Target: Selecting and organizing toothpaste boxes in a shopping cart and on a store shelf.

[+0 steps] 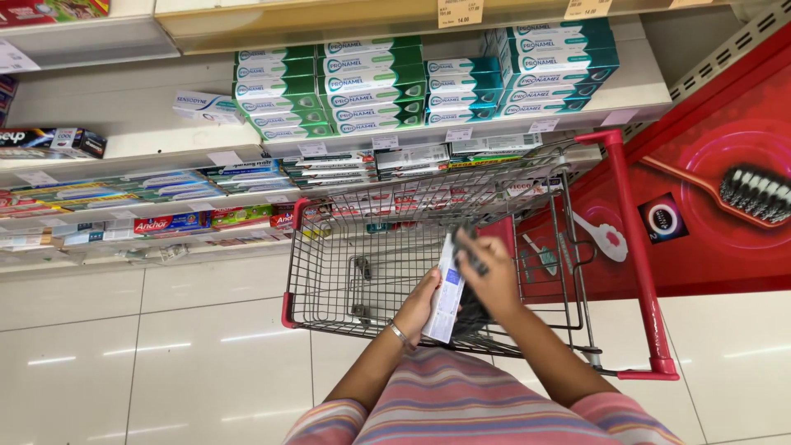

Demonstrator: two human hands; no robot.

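**Hands hold carton and dark object over cart**

The left hand (418, 306) grips a white-and-blue toothpaste carton (446, 290) from below; the right hand (492, 278) is closed around a dark object (470, 251) just beside it. Both hang above the wire shopping cart (346, 272). Beyond, shelves (132, 124) carry stacked green toothpaste boxes (362, 86).

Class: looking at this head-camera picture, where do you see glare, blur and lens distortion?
Head view: glare streaks on the glossy floor tiles; motion blur on the right hand and the white box it holds with the left hand; wide-angle bending of the shelf edges.
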